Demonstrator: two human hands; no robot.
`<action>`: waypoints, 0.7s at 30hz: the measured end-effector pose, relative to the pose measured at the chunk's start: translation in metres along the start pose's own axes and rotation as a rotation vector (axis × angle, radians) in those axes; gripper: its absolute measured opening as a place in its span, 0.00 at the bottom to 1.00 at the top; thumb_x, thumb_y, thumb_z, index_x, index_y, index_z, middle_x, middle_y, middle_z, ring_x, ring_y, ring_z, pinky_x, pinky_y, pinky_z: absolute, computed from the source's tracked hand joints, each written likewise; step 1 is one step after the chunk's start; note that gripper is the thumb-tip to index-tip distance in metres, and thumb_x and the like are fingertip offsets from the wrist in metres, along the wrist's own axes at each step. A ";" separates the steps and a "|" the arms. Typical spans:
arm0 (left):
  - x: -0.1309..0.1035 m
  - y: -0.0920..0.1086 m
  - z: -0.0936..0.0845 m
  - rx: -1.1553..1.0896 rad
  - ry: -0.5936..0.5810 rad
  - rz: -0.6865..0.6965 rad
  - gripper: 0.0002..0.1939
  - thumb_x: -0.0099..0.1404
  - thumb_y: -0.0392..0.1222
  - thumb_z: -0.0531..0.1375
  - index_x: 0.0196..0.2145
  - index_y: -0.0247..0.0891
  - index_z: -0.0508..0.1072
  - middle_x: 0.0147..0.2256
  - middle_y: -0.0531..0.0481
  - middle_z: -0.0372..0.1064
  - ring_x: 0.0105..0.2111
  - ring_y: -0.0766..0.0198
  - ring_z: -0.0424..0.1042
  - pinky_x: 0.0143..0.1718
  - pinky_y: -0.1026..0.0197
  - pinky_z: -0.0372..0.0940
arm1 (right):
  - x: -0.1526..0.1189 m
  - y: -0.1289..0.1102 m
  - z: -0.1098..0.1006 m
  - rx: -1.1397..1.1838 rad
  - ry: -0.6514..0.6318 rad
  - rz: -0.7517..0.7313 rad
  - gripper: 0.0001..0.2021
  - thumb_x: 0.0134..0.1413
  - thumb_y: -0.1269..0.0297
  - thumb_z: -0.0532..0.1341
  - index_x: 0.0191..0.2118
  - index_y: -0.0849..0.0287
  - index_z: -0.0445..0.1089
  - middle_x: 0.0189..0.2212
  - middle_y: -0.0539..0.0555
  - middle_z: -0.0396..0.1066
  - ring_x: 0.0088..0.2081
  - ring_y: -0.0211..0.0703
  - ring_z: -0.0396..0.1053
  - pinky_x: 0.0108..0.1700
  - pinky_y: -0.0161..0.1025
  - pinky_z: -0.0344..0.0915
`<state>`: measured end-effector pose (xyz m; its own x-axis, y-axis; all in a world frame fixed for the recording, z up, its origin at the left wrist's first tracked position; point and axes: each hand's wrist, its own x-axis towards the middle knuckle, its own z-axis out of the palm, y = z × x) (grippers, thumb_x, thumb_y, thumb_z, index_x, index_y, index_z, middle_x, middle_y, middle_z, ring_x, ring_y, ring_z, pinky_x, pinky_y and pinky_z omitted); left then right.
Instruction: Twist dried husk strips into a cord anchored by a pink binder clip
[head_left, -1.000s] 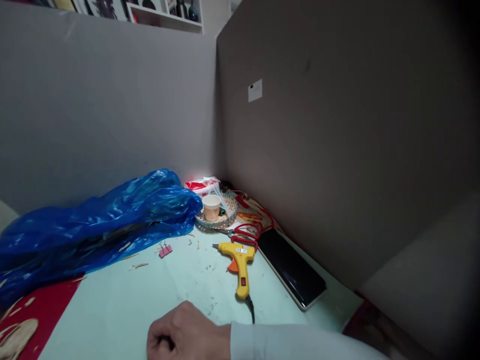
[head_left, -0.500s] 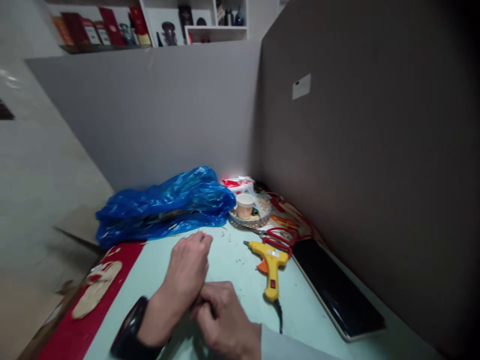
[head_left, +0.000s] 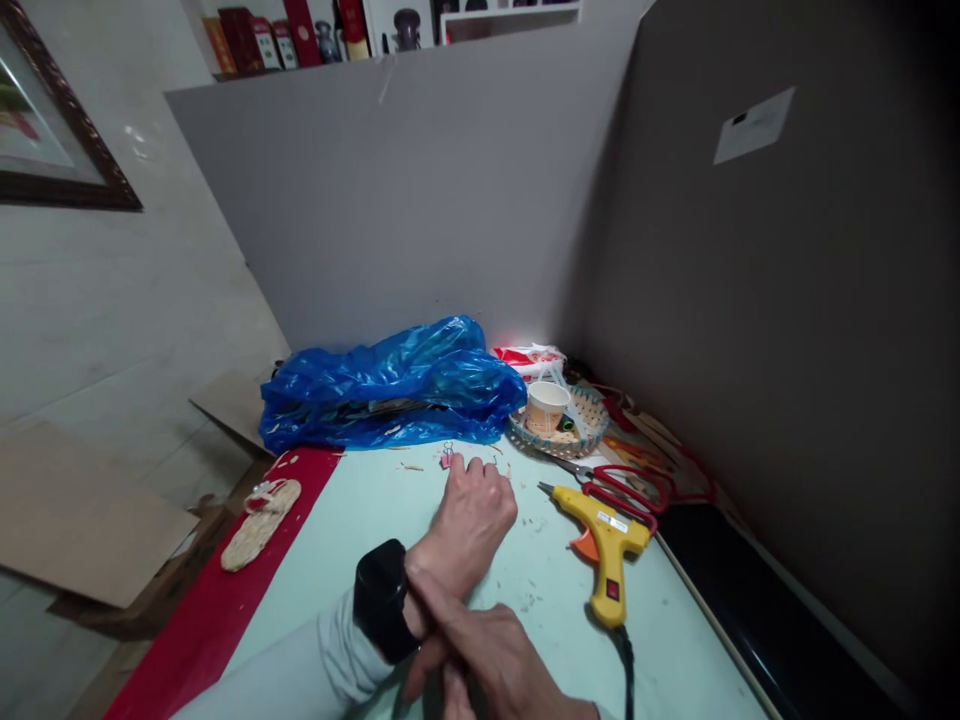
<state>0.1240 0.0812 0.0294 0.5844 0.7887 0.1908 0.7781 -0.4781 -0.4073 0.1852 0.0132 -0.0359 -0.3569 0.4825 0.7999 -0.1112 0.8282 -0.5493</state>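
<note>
My left hand (head_left: 472,515) is raised over the table with its fingers curled into a loose fist and nothing visible in it. A black smartwatch (head_left: 382,595) sits on that wrist, just past a light grey sleeve (head_left: 292,660). Against the underside of the same wrist, beside the watch, is my right hand (head_left: 502,650). One of its fingers lies along the wrist and the others bend beneath it; what they pinch there is hidden. To the right of both hands a yellow hot glue gun (head_left: 611,550) with an orange trigger lies on its side.
Red-handled scissors (head_left: 630,485) lie behind the glue gun, near a woven basket (head_left: 592,430) holding a paper cup (head_left: 546,405). A crumpled blue plastic bag (head_left: 390,385) is at the back. A small woven sandal (head_left: 262,525) lies left; a black slab-like device (head_left: 772,620) lies right.
The view has swung left. My right hand has shifted along my left forearm toward the watch, and more of my left sleeve shows. A pink binder clip beyond my left hand has come into sight.
</note>
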 end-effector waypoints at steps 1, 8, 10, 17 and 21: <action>-0.001 0.000 0.001 0.002 0.007 0.014 0.09 0.59 0.26 0.55 0.34 0.30 0.74 0.31 0.40 0.73 0.35 0.50 0.71 0.41 0.47 0.61 | -0.001 0.001 0.000 0.039 -0.026 0.007 0.39 0.45 0.79 0.49 0.67 0.64 0.44 0.25 0.51 0.77 0.19 0.33 0.68 0.26 0.28 0.68; -0.005 0.005 0.013 0.003 0.041 0.110 0.08 0.57 0.27 0.56 0.33 0.29 0.75 0.28 0.42 0.72 0.33 0.52 0.70 0.42 0.47 0.59 | -0.011 0.003 -0.004 0.169 -0.296 0.230 0.40 0.48 0.76 0.52 0.68 0.64 0.40 0.32 0.54 0.78 0.20 0.33 0.68 0.23 0.26 0.65; -0.005 0.006 0.014 0.004 0.042 0.134 0.08 0.57 0.27 0.56 0.33 0.29 0.75 0.28 0.43 0.72 0.32 0.53 0.70 0.41 0.47 0.59 | -0.009 0.003 -0.004 0.161 -0.307 0.221 0.39 0.48 0.75 0.52 0.68 0.64 0.41 0.33 0.54 0.78 0.21 0.33 0.69 0.23 0.26 0.66; -0.005 0.005 0.004 0.038 0.008 0.169 0.10 0.60 0.27 0.55 0.32 0.29 0.77 0.26 0.43 0.72 0.30 0.56 0.70 0.37 0.50 0.59 | 0.008 -0.017 -0.011 -0.091 0.106 0.131 0.25 0.48 0.78 0.49 0.53 0.60 0.60 0.22 0.46 0.75 0.18 0.33 0.69 0.28 0.27 0.69; -0.015 0.006 -0.006 0.055 -0.008 0.199 0.07 0.60 0.32 0.58 0.30 0.31 0.77 0.25 0.44 0.71 0.28 0.55 0.68 0.36 0.50 0.59 | -0.001 -0.007 -0.009 -0.134 0.123 0.006 0.09 0.55 0.73 0.49 0.30 0.54 0.62 0.13 0.43 0.64 0.13 0.31 0.60 0.19 0.26 0.62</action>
<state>0.1207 0.0643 0.0293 0.7233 0.6841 0.0943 0.6337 -0.6032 -0.4844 0.1946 0.0092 -0.0310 -0.2399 0.5122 0.8247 0.0180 0.8517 -0.5238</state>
